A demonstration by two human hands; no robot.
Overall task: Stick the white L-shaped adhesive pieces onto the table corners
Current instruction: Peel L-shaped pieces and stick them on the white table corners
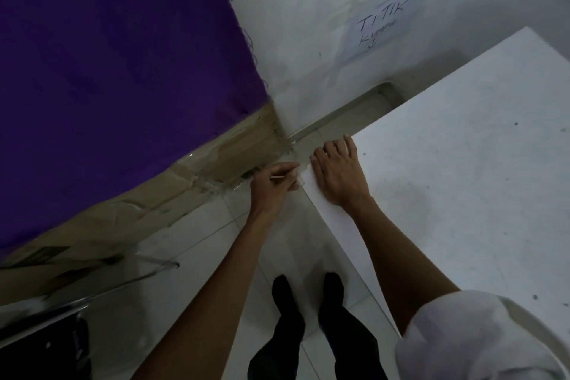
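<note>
A white table [462,179] fills the right side of the head view, and its near-left corner lies between my two hands. My right hand [337,171] lies flat on the tabletop at that corner, fingers spread toward the far edge. My left hand [274,185] is just left of the corner, fingers curled around a thin white strip [279,177]. A small white piece [301,179] shows at the corner edge between my hands. Its L shape is mostly hidden by my fingers.
A purple cloth [123,55] hangs over a cardboard box [172,191] on the left, close to the corner. A white wall with a handwritten paper sign [382,25] stands behind. My feet [308,290] are on the white tiled floor below.
</note>
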